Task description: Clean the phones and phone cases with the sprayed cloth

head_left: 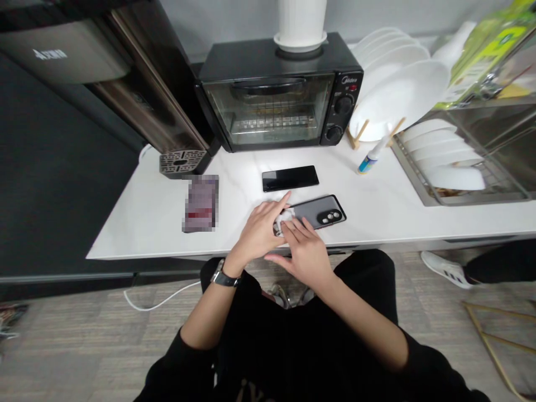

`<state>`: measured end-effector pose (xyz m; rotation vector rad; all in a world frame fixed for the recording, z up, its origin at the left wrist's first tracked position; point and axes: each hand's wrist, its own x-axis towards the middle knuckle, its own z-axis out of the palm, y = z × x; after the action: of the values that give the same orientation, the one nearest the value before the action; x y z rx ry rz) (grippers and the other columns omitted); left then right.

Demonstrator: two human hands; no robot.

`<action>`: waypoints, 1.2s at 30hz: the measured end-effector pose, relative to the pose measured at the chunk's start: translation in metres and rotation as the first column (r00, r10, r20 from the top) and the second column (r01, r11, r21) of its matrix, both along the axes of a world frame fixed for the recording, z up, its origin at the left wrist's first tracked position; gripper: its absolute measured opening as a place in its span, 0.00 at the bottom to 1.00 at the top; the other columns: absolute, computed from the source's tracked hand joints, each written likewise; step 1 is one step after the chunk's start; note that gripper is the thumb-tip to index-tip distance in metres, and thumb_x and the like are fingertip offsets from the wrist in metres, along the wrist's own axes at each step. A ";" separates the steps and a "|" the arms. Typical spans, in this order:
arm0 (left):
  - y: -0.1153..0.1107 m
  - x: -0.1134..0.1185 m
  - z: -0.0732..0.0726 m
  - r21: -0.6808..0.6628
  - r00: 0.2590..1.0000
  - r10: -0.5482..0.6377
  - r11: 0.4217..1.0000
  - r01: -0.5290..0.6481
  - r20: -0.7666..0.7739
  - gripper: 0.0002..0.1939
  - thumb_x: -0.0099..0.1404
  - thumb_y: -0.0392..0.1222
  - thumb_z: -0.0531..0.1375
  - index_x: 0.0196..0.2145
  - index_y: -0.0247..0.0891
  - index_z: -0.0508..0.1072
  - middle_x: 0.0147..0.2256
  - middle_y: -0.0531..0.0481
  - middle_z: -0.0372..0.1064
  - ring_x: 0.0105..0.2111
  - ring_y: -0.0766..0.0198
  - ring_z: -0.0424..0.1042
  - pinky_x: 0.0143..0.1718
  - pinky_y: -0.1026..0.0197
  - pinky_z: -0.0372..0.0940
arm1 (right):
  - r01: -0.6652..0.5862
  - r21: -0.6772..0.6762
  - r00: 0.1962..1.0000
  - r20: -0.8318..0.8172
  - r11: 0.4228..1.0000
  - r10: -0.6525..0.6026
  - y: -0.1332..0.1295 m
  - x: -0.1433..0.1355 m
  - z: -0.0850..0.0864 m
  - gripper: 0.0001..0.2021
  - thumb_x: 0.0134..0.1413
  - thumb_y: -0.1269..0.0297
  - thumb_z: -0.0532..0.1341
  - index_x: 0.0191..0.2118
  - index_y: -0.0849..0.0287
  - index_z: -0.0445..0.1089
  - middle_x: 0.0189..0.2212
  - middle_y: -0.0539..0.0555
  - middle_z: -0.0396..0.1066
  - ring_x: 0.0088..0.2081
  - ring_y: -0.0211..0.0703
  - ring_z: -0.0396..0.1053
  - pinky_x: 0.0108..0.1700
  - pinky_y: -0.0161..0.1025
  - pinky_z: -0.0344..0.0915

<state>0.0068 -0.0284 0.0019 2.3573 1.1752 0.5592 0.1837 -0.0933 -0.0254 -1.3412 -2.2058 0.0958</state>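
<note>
A phone case (312, 212) with a smoky grey back and black rim lies on the counter, its camera cutouts at the right end. My left hand (260, 226) spans the case's left end, finger on the far edge and thumb on the near edge. Under the fingertips of my right hand (307, 251) is a crumpled white tissue (286, 215), pressed against the case's left part. Both hands partly cover that end. Just beyond the case, a black smartphone (290, 178) rests flat, dark screen up.
A toaster oven (272, 106) stands behind, beside a drinks dispenser (180, 159). A blurred purplish item (201, 204) lies left. At right are a small spray bottle (371, 159), racked white plates (397, 95) and a sink (431, 192). Another person's shoe (446, 269) shows below.
</note>
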 end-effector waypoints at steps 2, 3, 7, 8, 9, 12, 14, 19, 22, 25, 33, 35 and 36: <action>-0.001 -0.001 0.000 -0.003 1.000 0.000 1.000 0.000 0.007 0.55 0.65 0.47 0.71 0.78 0.51 0.42 0.61 0.47 0.71 0.57 0.49 0.66 0.61 0.49 0.61 | -0.038 -0.008 0.999 -0.023 0.999 0.038 -0.005 0.005 0.000 0.27 0.71 0.46 0.59 0.61 0.64 0.72 0.58 0.63 0.78 0.64 0.56 0.73 0.74 0.61 0.54; -0.001 -0.001 0.000 -0.002 1.000 0.003 1.000 -0.003 0.007 0.56 0.64 0.50 0.72 0.78 0.51 0.42 0.61 0.47 0.71 0.57 0.49 0.66 0.61 0.49 0.60 | -0.035 -0.005 0.999 -0.024 0.999 0.035 -0.006 0.017 0.000 0.24 0.72 0.48 0.59 0.61 0.61 0.73 0.58 0.60 0.79 0.64 0.55 0.72 0.74 0.62 0.52; -0.001 0.002 0.001 0.005 1.000 0.016 1.000 -0.016 -0.003 0.58 0.63 0.56 0.72 0.78 0.54 0.42 0.63 0.48 0.70 0.59 0.48 0.66 0.62 0.47 0.58 | 0.139 0.016 0.990 0.032 0.990 -0.139 0.000 0.076 0.005 0.20 0.75 0.52 0.56 0.61 0.57 0.73 0.58 0.58 0.79 0.65 0.56 0.72 0.75 0.68 0.44; -0.001 0.003 0.001 0.008 1.000 0.016 1.000 -0.016 -0.003 0.57 0.64 0.55 0.72 0.78 0.54 0.42 0.63 0.48 0.70 0.59 0.48 0.66 0.62 0.47 0.58 | 0.195 0.025 0.979 0.048 0.981 -0.196 0.003 0.083 0.006 0.21 0.75 0.52 0.55 0.62 0.57 0.72 0.60 0.59 0.78 0.64 0.57 0.72 0.75 0.70 0.42; -0.001 0.003 0.001 0.009 1.000 0.016 1.000 -0.016 0.000 0.57 0.64 0.55 0.72 0.78 0.54 0.42 0.63 0.48 0.70 0.59 0.48 0.65 0.62 0.47 0.58 | 0.238 0.035 0.969 0.062 0.971 -0.240 0.007 0.084 0.007 0.23 0.75 0.50 0.55 0.63 0.59 0.72 0.61 0.62 0.76 0.64 0.59 0.73 0.75 0.72 0.42; 0.001 0.002 0.000 0.015 1.000 0.007 1.000 -0.007 0.000 0.55 0.65 0.56 0.70 0.78 0.53 0.43 0.62 0.46 0.70 0.58 0.47 0.66 0.62 0.46 0.59 | 0.242 0.052 0.966 0.077 0.969 -0.246 0.015 0.054 0.006 0.34 0.70 0.41 0.57 0.64 0.69 0.70 0.61 0.70 0.74 0.65 0.67 0.70 0.73 0.71 0.48; 0.002 0.001 -0.002 0.017 1.000 -0.002 1.000 0.002 -0.014 0.53 0.67 0.54 0.69 0.78 0.50 0.43 0.61 0.44 0.69 0.57 0.47 0.66 0.61 0.46 0.60 | 0.139 0.028 0.988 0.069 0.990 -0.140 0.015 0.022 0.006 0.36 0.68 0.39 0.58 0.62 0.71 0.72 0.60 0.71 0.76 0.66 0.67 0.70 0.72 0.66 0.55; 0.001 0.000 -0.002 0.017 0.999 0.025 1.000 -0.025 -0.033 0.54 0.66 0.47 0.69 0.78 0.49 0.42 0.59 0.45 0.70 0.57 0.47 0.65 0.60 0.48 0.62 | -0.100 -0.052 0.995 -0.005 0.994 0.100 0.003 0.013 0.010 0.28 0.72 0.44 0.57 0.60 0.64 0.73 0.59 0.62 0.78 0.65 0.54 0.71 0.73 0.59 0.55; 0.000 0.003 0.000 0.011 0.999 0.024 1.000 -0.024 -0.031 0.56 0.65 0.56 0.70 0.78 0.50 0.43 0.59 0.44 0.70 0.57 0.47 0.66 0.60 0.47 0.61 | -0.004 -0.036 0.999 0.039 0.999 0.005 0.003 0.060 0.011 0.23 0.74 0.48 0.56 0.62 0.58 0.72 0.60 0.58 0.78 0.66 0.53 0.71 0.75 0.63 0.48; 0.000 0.005 0.001 0.024 0.999 0.023 0.999 -0.023 -0.030 0.56 0.64 0.57 0.71 0.78 0.52 0.43 0.60 0.45 0.70 0.58 0.47 0.66 0.61 0.46 0.60 | 0.204 0.033 0.975 0.082 0.978 -0.206 0.011 0.086 0.009 0.23 0.75 0.50 0.55 0.63 0.59 0.72 0.60 0.62 0.77 0.63 0.57 0.74 0.75 0.68 0.43; 0.002 0.002 -0.003 0.022 0.999 0.014 1.000 -0.013 -0.049 0.50 0.66 0.45 0.68 0.77 0.42 0.48 0.58 0.43 0.70 0.57 0.48 0.65 0.61 0.48 0.61 | -0.031 -0.035 0.999 -0.011 0.999 0.031 0.004 -0.006 0.005 0.30 0.69 0.42 0.58 0.59 0.66 0.73 0.55 0.67 0.79 0.62 0.59 0.73 0.73 0.61 0.55; 0.002 0.001 -0.002 0.015 0.999 0.022 1.000 -0.021 -0.036 0.52 0.65 0.46 0.70 0.78 0.45 0.46 0.59 0.44 0.70 0.57 0.48 0.65 0.61 0.48 0.61 | -0.063 -0.032 0.998 -0.024 0.997 0.062 0.000 0.006 0.006 0.26 0.71 0.45 0.58 0.59 0.62 0.73 0.55 0.63 0.80 0.62 0.55 0.74 0.74 0.60 0.54; 0.001 0.002 -0.001 0.012 0.999 0.022 1.000 -0.022 -0.030 0.54 0.65 0.49 0.70 0.78 0.46 0.45 0.59 0.45 0.70 0.57 0.48 0.65 0.61 0.48 0.61 | -0.063 -0.019 0.998 -0.016 0.998 0.063 -0.001 0.021 0.007 0.24 0.72 0.47 0.58 0.59 0.60 0.73 0.55 0.60 0.81 0.62 0.53 0.74 0.75 0.60 0.52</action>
<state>0.0084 -0.0271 0.0004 2.3734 1.2160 0.5407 0.2045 -0.0947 -0.0184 -1.2778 -2.2404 0.1510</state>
